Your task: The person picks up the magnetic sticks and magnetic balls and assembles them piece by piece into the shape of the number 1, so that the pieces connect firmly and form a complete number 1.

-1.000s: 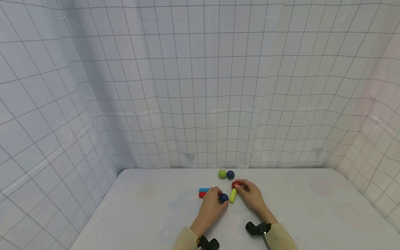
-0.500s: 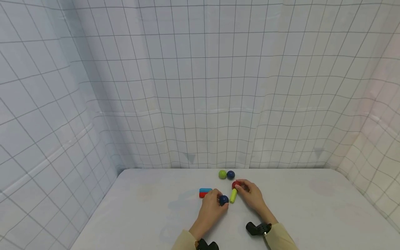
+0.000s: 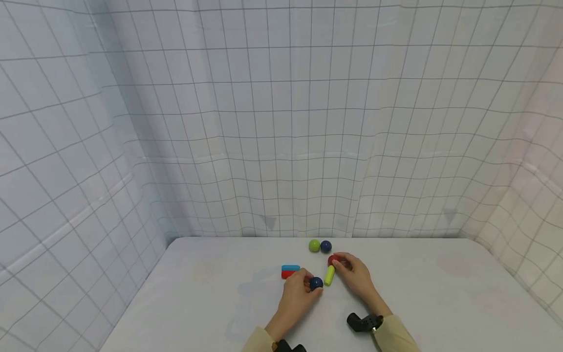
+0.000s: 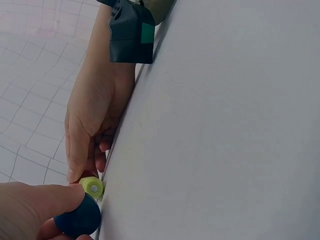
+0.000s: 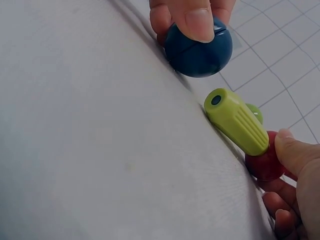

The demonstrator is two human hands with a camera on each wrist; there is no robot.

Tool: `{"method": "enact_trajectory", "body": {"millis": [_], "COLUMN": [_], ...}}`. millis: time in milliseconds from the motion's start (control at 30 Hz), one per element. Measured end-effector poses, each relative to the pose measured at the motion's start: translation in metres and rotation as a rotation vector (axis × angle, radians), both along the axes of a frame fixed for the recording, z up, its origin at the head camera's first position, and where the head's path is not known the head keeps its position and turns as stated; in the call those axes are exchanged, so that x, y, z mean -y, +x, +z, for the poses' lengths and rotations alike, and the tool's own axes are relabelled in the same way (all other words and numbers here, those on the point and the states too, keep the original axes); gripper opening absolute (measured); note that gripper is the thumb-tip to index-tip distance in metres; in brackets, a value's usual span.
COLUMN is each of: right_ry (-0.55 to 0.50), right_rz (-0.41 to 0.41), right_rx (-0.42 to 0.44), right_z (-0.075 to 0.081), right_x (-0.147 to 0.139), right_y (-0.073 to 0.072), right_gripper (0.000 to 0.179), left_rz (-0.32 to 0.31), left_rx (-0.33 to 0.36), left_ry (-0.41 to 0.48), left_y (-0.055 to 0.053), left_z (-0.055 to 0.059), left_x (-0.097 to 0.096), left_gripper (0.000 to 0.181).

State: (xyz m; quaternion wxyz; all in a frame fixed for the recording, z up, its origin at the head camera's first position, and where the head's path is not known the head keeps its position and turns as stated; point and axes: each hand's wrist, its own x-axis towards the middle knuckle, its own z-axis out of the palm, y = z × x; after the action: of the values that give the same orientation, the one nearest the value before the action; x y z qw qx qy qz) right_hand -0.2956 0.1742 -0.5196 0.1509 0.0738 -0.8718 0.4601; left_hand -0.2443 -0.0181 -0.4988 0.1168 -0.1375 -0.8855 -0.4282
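My left hand (image 3: 295,300) pinches a dark blue ball (image 3: 316,283) between thumb and fingers, just above or on the white table. To its right, my right hand (image 3: 355,278) holds a red ball (image 3: 333,260) by thumb and fingers. A yellow-green ribbed rod (image 5: 237,120) touches the red ball at one end. Its other end, with a small round metal-like dot, points toward the blue ball (image 5: 200,52); a gap separates them in the right wrist view. The left wrist view shows the rod (image 4: 92,187) behind the blue ball (image 4: 82,217).
Beyond the hands sit a green ball (image 3: 314,245) and another dark blue ball (image 3: 326,246), side by side. A light blue rod (image 3: 291,268) and a red rod (image 3: 288,275) lie together left of my left hand, partly covered by it. A gridded white curtain (image 3: 281,146) surrounds the table.
My left hand has drawn slightly nearer to me with the dark blue ball, uncovering a little more of the light blue and red rods. The right hand stays almost still on the red ball.
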Motion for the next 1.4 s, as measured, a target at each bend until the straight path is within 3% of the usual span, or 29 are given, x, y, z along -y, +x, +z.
{"method": "enact_trajectory", "body": {"millis": [400,1000,1400], "right_ry": [0.004,0.012,-0.017], "right_rz": [-0.006,-0.012,-0.01], "right_rx": [0.016,0.014,-0.006], "right_z": [0.0,-0.001,-0.002], "right_x": [-0.001,-0.001,-0.002], "right_y": [-0.001,0.001,0.001], "right_gripper": [0.031,0.033,0.028], "left_rz": [-0.018,-0.012,-0.067], "left_rx": [-0.011,-0.077,-0.062], "left_ry": [0.086,0.096,0.193], "left_y": [0.002,0.004,0.005], "left_z": [-0.005,-0.013,-0.014], "left_x": [0.002,0.002,0.002], "left_gripper": [0.028,0.028,0.03]}}
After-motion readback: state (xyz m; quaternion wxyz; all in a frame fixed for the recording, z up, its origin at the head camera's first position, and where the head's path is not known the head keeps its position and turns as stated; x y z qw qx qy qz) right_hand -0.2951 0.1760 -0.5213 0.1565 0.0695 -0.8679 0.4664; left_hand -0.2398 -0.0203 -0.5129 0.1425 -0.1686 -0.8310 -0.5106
